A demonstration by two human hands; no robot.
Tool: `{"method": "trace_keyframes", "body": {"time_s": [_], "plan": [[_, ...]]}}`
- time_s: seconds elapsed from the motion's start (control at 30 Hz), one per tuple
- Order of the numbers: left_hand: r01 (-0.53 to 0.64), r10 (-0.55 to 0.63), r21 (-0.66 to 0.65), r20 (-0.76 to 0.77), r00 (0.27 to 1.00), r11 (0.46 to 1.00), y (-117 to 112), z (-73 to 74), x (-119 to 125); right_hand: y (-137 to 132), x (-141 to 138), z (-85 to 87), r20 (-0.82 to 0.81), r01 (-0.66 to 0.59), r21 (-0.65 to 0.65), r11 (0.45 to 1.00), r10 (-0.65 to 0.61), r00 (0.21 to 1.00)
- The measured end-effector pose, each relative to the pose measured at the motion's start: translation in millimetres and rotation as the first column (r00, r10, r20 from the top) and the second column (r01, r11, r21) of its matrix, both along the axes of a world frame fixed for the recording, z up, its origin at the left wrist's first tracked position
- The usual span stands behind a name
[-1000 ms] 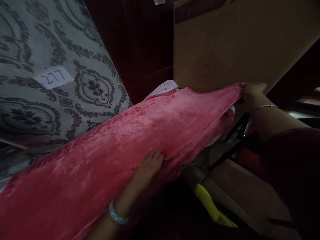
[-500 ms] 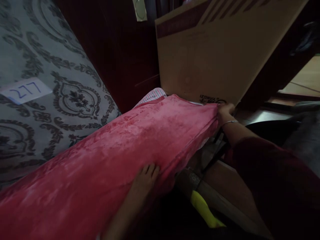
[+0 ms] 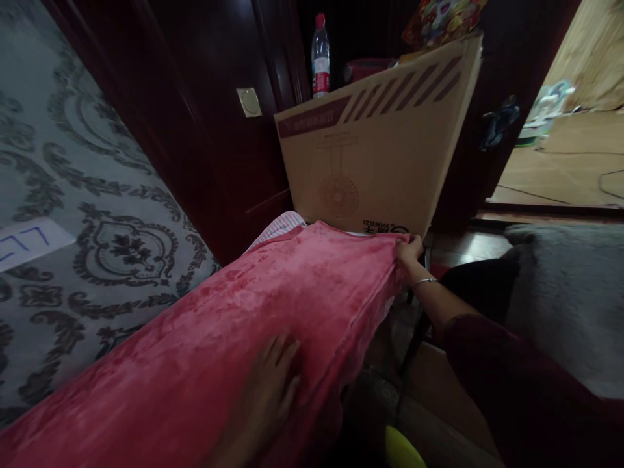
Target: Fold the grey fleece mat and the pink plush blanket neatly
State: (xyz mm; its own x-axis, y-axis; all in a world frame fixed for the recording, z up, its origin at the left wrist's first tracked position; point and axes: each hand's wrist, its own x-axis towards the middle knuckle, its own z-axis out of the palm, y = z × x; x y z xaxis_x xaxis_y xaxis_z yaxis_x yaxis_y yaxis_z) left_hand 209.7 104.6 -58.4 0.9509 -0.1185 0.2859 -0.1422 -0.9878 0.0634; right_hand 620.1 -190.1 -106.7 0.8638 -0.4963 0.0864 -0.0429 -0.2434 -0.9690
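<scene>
Mostly hidden under the plush red blanket [image 3: 219, 325], a striped cloth [image 3: 277, 227] shows one corner; a yellow thing [image 3: 402, 450] is cut off below. The left hand [image 3: 270, 383] lies flat on the velvety pile with its fingers spread. The right hand [image 3: 409, 250] pinches the blanket's far corner, against a cardboard box [image 3: 375, 162]. A grey patterned mattress [image 3: 97, 214] stands left, with dark wooden doors behind.

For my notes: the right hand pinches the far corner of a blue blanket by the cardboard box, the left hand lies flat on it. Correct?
The blanket is red, not blue; the head view shows it. The right hand does pinch its far corner by the cardboard box, and the left hand lies flat on it.
</scene>
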Motion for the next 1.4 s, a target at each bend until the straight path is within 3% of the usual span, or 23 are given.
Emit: {"method": "trace_keyframes", "body": {"time_s": [0.17,0.27,0.47,0.6,0.77,0.9,0.97,1.03,1.07,1.13,1.2,1.23,1.27,1.3,1.4], "plan": [[0.001,0.011,0.107,-0.111,0.994,0.994,0,-27.0,8,5,-6,-12.2,-0.071,0.113,0.078,0.991,-0.107,0.992],[0.021,-0.016,0.141,-0.040,0.999,0.990,2,-39.4,8,11,-16,-23.3,-0.085,0.167,0.097,0.981,-0.159,0.984],[0.062,-0.081,0.200,0.085,0.993,0.978,12,-51.5,13,18,-37,-32.8,-0.068,0.078,0.087,0.993,-0.072,0.995],[0.071,-0.081,0.219,0.037,0.996,0.973,9,-49.7,12,18,-37,-25.5,-0.060,0.015,0.062,0.998,-0.011,0.998],[0.152,-0.136,0.143,-0.113,0.984,0.978,1,-42.7,7,9,-40,-17.4,-0.097,0.043,0.017,0.999,-0.041,0.994],[0.205,-0.189,0.036,-0.256,0.948,0.978,4,-27.2,11,12,-53,-2.3,-0.038,0.105,-0.071,0.992,-0.108,0.993],[0.169,-0.166,-0.009,-0.243,0.956,0.986,6,-14.5,21,27,-61,9.1,0.094,0.031,-0.199,0.980,-0.013,0.995],[0.098,-0.102,-0.028,-0.207,0.973,0.995,5,-1.7,34,51,-68,18.3,0.223,-0.130,-0.427,0.895,0.243,0.944],[0.071,-0.076,-0.028,-0.208,0.975,0.997,3,3.2,40,63,-71,20.7,0.238,-0.209,-0.558,0.803,0.396,0.887],[0.051,-0.055,-0.021,-0.240,0.969,0.998,-2,7.5,50,83,-75,20.0,0.131,-0.332,-0.758,0.562,0.629,0.766],[0.067,-0.070,-0.020,-0.267,0.961,0.998,-7,4.3,54,94,-76,14.6,-0.073,-0.433,-0.838,0.332,0.718,0.692],[0.081,-0.085,-0.025,-0.276,0.957,0.996,-9,0.7,54,96,-74,12.0,-0.163,-0.476,-0.842,0.256,0.719,0.675],[0.091,-0.097,-0.034,-0.278,0.956,0.995,-9,-3.6,54,96,-70,10.4,-0.225,-0.511,-0.831,0.220,0.706,0.671],[0.095,-0.104,-0.044,-0.279,0.955,0.994,-9,-8.4,53,97,-64,10.6,-0.260,-0.536,-0.816,0.218,0.690,0.676],[0.114,-0.125,-0.055,-0.275,0.953,0.992,-1,-27.2,55,105,-38,22.7,-0.246,-0.547,-0.786,0.287,0.667,0.703]]}}
